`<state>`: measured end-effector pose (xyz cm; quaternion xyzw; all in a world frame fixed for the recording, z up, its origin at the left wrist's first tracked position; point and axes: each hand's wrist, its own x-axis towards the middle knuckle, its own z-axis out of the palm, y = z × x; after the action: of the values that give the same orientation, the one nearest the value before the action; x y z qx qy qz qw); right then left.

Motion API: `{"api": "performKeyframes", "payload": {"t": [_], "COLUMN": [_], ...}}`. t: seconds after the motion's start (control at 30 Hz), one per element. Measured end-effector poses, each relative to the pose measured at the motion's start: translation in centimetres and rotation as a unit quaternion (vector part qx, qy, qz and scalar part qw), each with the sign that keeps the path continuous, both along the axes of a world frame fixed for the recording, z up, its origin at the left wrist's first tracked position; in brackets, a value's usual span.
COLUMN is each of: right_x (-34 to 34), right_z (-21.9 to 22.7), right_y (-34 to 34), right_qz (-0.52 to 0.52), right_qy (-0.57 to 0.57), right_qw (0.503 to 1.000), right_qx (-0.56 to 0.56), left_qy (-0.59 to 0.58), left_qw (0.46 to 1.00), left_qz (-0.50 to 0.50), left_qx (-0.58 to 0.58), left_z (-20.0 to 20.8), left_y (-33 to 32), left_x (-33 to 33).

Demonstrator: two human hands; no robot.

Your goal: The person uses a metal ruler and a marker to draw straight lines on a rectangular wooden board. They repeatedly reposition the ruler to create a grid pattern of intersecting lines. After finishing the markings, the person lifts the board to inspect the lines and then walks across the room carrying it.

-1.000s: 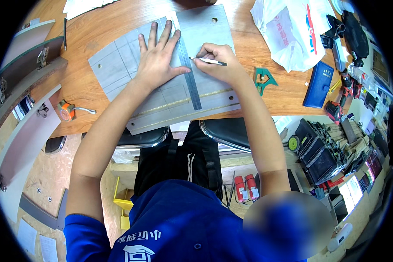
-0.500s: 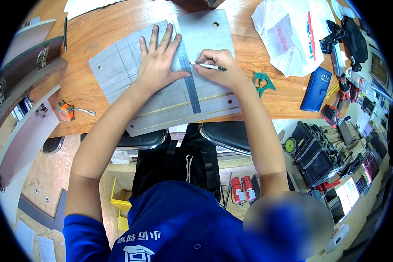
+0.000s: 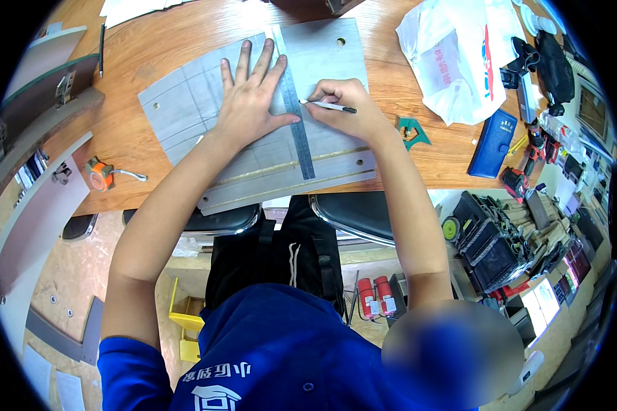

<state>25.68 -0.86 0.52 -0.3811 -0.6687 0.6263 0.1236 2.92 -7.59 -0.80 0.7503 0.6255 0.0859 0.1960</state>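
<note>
Cluttering wood bench (image 3: 151, 41): grey sheet (image 3: 322, 55), plastic bag (image 3: 459, 55), tape measure (image 3: 99, 175).

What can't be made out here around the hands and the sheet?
- Pen tip: head view, too small to tell if it touches the metal sheet.
- Ruler markings: too small.
- Sheet under the left hand: covered by the palm.
- Right hand fingertips: curled under, hidden.
- Bag contents: hidden by the plastic.
</note>
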Motion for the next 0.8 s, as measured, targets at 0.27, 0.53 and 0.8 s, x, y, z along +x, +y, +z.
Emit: {"api": "performKeyframes", "payload": {"t": [0.27,0.53,0.8], "right_x": [0.0,-1.1,-3.1], "right_z": [0.0,-0.5,-1.5], "right_y": [-0.1,0.7,4.9], "right_qz": [0.008,-0.012,-0.021], "right_qy": [-0.008,-0.015,0.002], "right_qw": [1.0,0.999,0.996], "right_qx": [-0.01,0.026,0.082], "left_qy": [-0.008,0.008,0.007], "left_qw": [1.0,1.0,1.0], "left_qz": [-0.001,-0.002,0.002], "left_qx": [-0.002,-0.004,-0.004], "left_z": [0.0,0.3,0.4], "left_y": [0.0,0.0,0.3], "left_x": [-0.1,-0.1,0.1]}}
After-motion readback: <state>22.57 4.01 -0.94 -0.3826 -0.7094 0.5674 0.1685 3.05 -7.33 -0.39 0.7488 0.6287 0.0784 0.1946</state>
